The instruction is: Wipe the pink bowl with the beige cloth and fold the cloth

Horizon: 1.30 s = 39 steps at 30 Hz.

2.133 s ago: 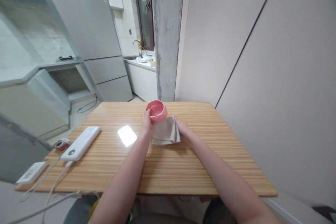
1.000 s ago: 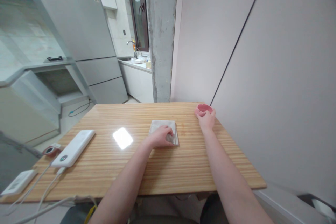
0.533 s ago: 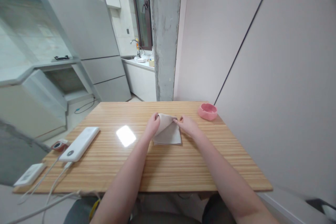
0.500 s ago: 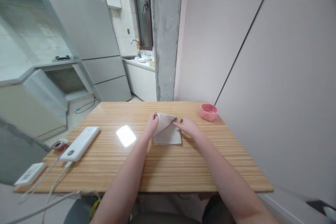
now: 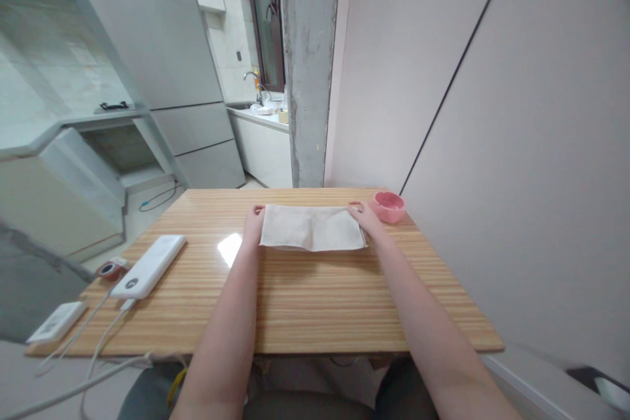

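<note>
A pale grey-beige cloth (image 5: 311, 228) is spread as a wide folded strip between my hands, above the far half of the wooden table (image 5: 325, 315). A crease runs down its middle, and its near edge seems slightly raised, with a shadow below. My left hand (image 5: 254, 222) pinches the cloth's far left corner, fingers curled. At the far right corner, my right hand (image 5: 364, 214) grips it between thumb and fingers. Just beyond my right hand stands a pink ashtray-like bowl (image 5: 388, 207).
A white power bank (image 5: 150, 266) with a cable lies on the table's left side. Near it are a small reddish-brown object (image 5: 111, 269) and a white power strip (image 5: 57, 321). A wall (image 5: 492, 177) borders the right; a refrigerator (image 5: 147, 46) stands back left.
The cloth was folded into a small square; it is now opened sideways into a wide strip. My left hand has moved left and my right hand right, toward the pink bowl.
</note>
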{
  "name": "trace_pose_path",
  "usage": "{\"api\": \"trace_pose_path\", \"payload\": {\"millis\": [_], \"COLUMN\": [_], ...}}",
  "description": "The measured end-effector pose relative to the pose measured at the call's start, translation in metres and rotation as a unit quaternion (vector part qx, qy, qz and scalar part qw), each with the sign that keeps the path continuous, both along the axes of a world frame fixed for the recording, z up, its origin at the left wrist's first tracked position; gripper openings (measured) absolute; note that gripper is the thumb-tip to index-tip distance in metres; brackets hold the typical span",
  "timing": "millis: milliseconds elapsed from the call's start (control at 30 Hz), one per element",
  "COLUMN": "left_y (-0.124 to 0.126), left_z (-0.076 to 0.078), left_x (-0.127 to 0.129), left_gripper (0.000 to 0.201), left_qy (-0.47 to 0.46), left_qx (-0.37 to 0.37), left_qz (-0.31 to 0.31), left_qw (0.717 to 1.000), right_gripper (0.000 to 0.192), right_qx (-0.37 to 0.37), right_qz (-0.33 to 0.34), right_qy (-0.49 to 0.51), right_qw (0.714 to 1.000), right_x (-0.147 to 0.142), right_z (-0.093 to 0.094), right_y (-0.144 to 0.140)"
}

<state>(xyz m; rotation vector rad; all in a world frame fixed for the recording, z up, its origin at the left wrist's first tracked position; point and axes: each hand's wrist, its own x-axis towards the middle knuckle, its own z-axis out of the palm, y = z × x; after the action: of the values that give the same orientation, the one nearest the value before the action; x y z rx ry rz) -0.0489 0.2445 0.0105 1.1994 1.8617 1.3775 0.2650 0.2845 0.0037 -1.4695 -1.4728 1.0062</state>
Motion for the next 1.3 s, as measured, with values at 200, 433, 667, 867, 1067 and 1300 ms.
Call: {"api": "trace_pose_path", "payload": {"millis": [200, 433, 667, 867, 1067, 1300], "left_y": [-0.002, -0.008, -0.003, 0.001, -0.007, -0.012], "left_z": [-0.005, -0.004, -0.007, -0.016, -0.010, -0.001], "left_x": [0.009, 0.016, 0.017, 0.016, 0.019, 0.021], "left_gripper": [0.026, 0.019, 0.023, 0.025, 0.044, 0.038], "left_qy": [0.260, 0.344, 0.324, 0.335, 0.380, 0.359], "left_qx": [-0.169, -0.201, -0.108, -0.116, -0.160, -0.263], "left_qz": [0.011, -0.043, -0.029, -0.045, -0.007, -0.088], "left_qw": [0.950, 0.916, 0.940, 0.934, 0.911, 0.891], "right_gripper": [0.038, 0.015, 0.014, 0.014, 0.035, 0.031], "right_qx": [0.050, -0.030, -0.014, -0.010, 0.060, 0.027], "right_qz": [-0.070, 0.015, 0.010, 0.006, -0.027, 0.055], "right_qy": [-0.301, -0.404, -0.403, -0.399, -0.392, -0.380], "right_qw": [0.950, 0.914, 0.915, 0.917, 0.917, 0.923], "right_x": [0.003, 0.002, 0.003, 0.004, 0.000, -0.010], "right_z": [-0.018, -0.014, -0.016, -0.016, -0.015, -0.018], "right_y": [0.005, -0.002, 0.004, 0.002, -0.001, -0.006]}}
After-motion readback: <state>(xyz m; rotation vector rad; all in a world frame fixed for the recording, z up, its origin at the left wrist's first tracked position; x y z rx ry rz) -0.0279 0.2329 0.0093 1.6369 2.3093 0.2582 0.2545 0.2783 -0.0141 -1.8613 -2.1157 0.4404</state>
